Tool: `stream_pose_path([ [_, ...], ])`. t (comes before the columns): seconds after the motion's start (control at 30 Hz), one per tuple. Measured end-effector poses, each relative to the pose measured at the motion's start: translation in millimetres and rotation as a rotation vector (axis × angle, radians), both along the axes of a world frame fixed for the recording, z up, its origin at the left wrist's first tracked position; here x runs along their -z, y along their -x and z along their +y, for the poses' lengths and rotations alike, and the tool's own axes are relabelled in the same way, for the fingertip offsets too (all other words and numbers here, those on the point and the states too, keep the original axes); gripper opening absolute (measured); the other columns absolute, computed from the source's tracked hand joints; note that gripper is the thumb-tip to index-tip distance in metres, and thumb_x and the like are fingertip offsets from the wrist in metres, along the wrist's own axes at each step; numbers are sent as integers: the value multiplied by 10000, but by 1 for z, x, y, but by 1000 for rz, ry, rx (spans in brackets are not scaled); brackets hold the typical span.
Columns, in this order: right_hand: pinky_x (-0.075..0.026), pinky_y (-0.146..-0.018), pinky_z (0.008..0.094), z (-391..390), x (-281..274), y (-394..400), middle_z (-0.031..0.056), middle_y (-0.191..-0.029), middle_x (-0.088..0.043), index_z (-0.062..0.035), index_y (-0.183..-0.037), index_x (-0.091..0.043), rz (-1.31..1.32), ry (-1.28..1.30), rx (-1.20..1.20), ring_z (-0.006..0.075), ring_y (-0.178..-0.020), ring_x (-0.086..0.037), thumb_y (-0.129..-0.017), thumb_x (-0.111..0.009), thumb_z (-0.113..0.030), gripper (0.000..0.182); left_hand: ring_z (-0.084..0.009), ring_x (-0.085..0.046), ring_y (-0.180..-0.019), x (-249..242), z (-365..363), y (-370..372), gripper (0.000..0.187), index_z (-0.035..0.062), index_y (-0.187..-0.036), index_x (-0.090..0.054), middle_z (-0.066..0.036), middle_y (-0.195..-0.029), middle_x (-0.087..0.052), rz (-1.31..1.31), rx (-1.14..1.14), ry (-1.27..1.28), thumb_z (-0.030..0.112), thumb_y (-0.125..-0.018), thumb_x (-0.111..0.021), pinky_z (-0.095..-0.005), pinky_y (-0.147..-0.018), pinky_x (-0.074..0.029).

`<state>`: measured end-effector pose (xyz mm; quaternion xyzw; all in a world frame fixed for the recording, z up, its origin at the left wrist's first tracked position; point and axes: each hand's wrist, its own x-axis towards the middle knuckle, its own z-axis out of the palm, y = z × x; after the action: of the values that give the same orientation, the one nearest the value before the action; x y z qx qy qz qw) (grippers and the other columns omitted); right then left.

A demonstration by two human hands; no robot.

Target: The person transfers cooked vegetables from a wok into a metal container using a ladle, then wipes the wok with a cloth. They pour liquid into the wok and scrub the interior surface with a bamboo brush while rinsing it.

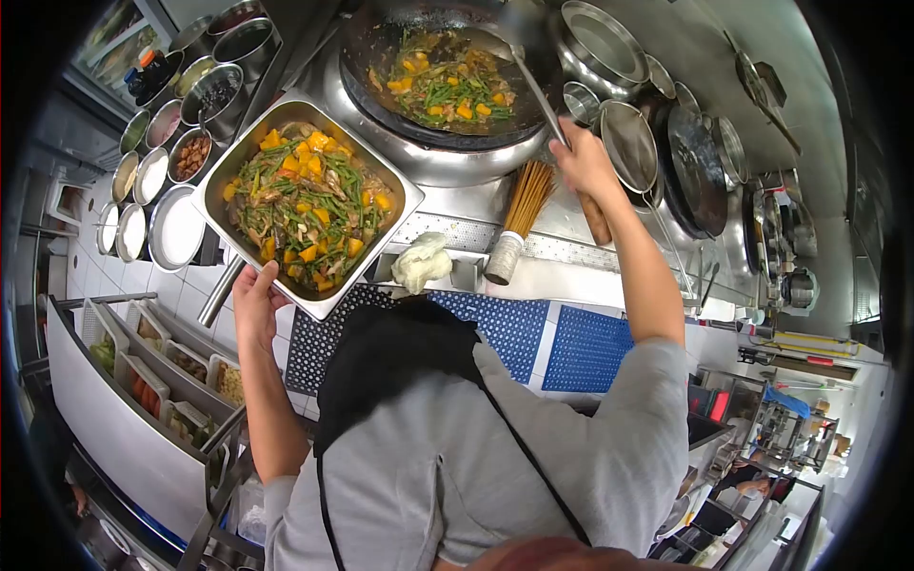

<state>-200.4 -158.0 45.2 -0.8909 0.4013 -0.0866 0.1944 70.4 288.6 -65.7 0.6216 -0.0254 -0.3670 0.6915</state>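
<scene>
Tray [408,197] edge in left hand [257,300], near wok [360,43].

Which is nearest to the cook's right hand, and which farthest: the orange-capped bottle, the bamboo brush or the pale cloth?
From the right hand:
1. Bamboo brush, just beside it, toward the body.
2. Pale cloth, left of the brush.
3. Orange-capped bottle, far left, beyond the tray.

The left hand [257,300] is raised in front of the torso with its forearm upright and its fingers curled in a grip, while the right hand [583,164] reaches farther forward, closed in a fist-like grip, its bare forearm angled inward.
</scene>
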Motion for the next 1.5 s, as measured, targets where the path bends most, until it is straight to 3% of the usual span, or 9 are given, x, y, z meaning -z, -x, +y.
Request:
stream_pose_path([
  [0.07,-441,-401,342,-16,10,-12,103,-640,-576,28,-1398,-477,-52,-57,66,161,-422,-541,-956,-574,-153,488,-154,-699,-636,-2,-1,2,177,5,-1064,-617,-113,-870,-722,3,-1,10,152,-971,-582,-289,-540,-606],
  [0.17,-511,-449,384,-16,25,-24,167,-714,-621,41,-1122,-574,-213,-502,177,212,-476,-594,-962,-549,-143,245,-156,-699,-637,2,1,1,177,4,-1068,-617,-112,-871,-721,0,1,17,148,-970,-586,-283,-533,-602],
  [0.2,-421,-335,309,9,27,-30,66,-659,-539,7,-1026,-565,-427,-697,269,128,-416,-499,-978,-528,-108,131,-157,-697,-635,9,4,-1,178,3,-1068,-616,-112,-874,-721,-3,9,13,148,-969,-587,-280,-530,-600],
  [0.43,-386,-383,205,53,18,-41,3,-742,-526,24,-1251,-491,-902,-2209,198,61,-517,-482,-1013,-497,-219,339,-111,-641,-573,6,1,-1,144,15,-1001,-603,-58,-786,-678,-8,-38,-40,149,-953,-620,-260,-501,-578],
  [0.6,-432,-401,232,89,14,-60,26,-772,-530,84,-1246,-457,-846,-1936,166,84,-519,-489,-1022,-456,-201,362,-102,-632,-561,3,0,3,130,29,-976,-620,-54,-783,-683,-5,-30,-20,157,-952,-619,-265,-502,-578],
  [0.7,-408,-425,218,59,4,-53,6,-748,-529,49,-1239,-490,-960,-2359,121,71,-523,-485,-1015,-485,-211,343,-106,-638,-563,5,2,-3,136,25,-977,-623,-59,-778,-686,-19,-25,-22,159,-951,-620,-267,-503,-579],
  [0.83,-423,-398,263,84,15,-54,23,-774,-524,103,-1268,-445,-808,-1911,68,106,-516,-486,-1026,-434,-214,399,-111,-640,-557,4,1,-4,144,16,-969,-618,-68,-759,-684,-22,-15,-23,159,-953,-620,-269,-489,-575],
  [0.93,-426,-396,267,55,10,-47,44,-760,-520,114,-1297,-403,-981,-2303,112,120,-513,-485,-1022,-431,-217,431,-112,-628,-539,0,-1,2,145,12,-964,-609,-70,-757,-680,-6,-33,-13,157,-955,-619,-266,-473,-568],
  [1.5,-423,-408,263,73,-32,-15,33,-755,-503,113,-1371,-401,-1146,-2021,-102,115,-506,-466,-1047,-416,-222,466,-123,-665,-612,-3,-6,5,179,-4,-1056,-621,-71,-835,-695,33,-90,25,140,-949,-618,-274,-500,-577],
])
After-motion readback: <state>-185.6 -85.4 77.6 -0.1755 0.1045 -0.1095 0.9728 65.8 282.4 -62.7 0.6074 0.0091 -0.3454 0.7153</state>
